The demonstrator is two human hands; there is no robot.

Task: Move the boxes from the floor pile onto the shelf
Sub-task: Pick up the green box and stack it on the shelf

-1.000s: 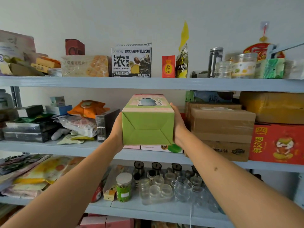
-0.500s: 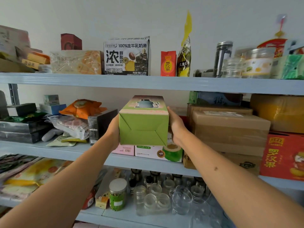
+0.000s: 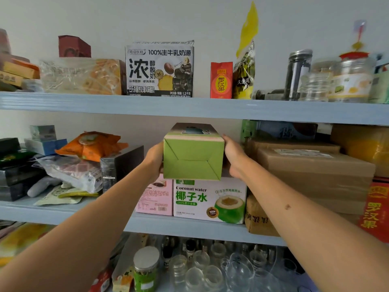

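A green box (image 3: 192, 159) with a kettle picture on its top face is held between both my hands at the middle shelf (image 3: 63, 211). My left hand (image 3: 154, 159) grips its left side and my right hand (image 3: 233, 155) grips its right side. The box's bottom edge sits on or just above a white coconut water box (image 3: 209, 200) and a pink box (image 3: 156, 197) that stand on the shelf. I cannot tell whether it rests on them.
Brown cardboard boxes (image 3: 311, 171) are stacked right of the green box, a black box (image 3: 120, 163) and bags to its left. The upper shelf (image 3: 189, 107) hangs closely above. Glass jars (image 3: 210, 270) fill the lower shelf.
Both hands have pushed the green box forward and deeper into the middle shelf, over the coconut water box. The view has moved closer to the shelf.
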